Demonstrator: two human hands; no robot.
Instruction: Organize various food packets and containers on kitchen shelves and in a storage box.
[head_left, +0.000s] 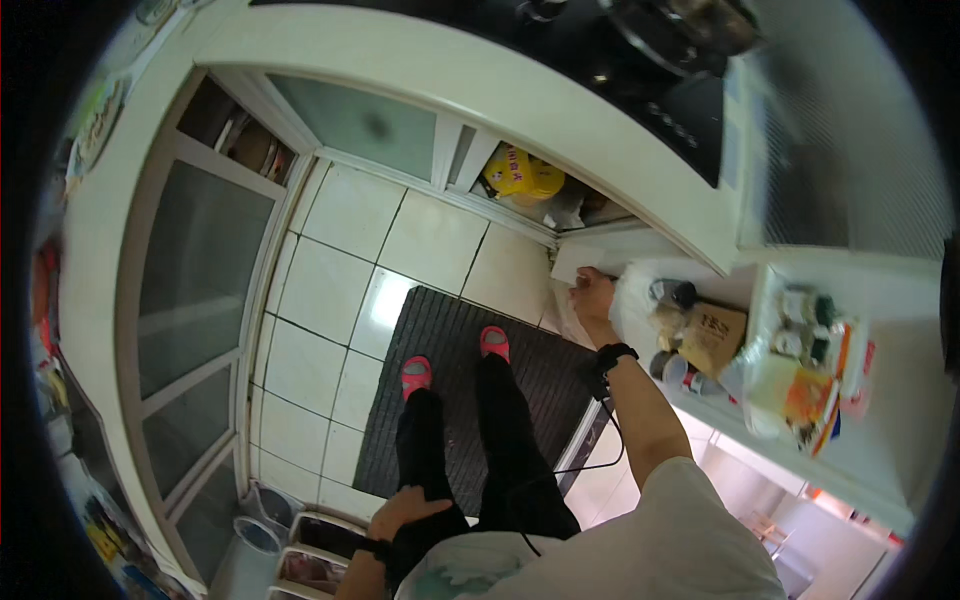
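My right hand (592, 296) reaches out to the low shelf at the right, fingers curled beside a clear plastic bag (634, 300). Whether they grip the bag or anything else cannot be made out. My left hand (412, 510) lies on my black-trousered thigh and holds nothing. Past the bag, a brown paper package (712, 337) bearing writing leans among jars and a dark-lidded container (676, 293). A white cup (674, 370) is on its side near them.
A dark ribbed mat (450, 405) covers part of the tiled floor (322, 281). An open cabinet ahead holds a yellow bag (525, 176). Overhead juts the counter edge (525, 97) with a black stove (600, 75). Bins (311, 566) stand by my left arm; a cable (592, 466) hangs from my right wrist.
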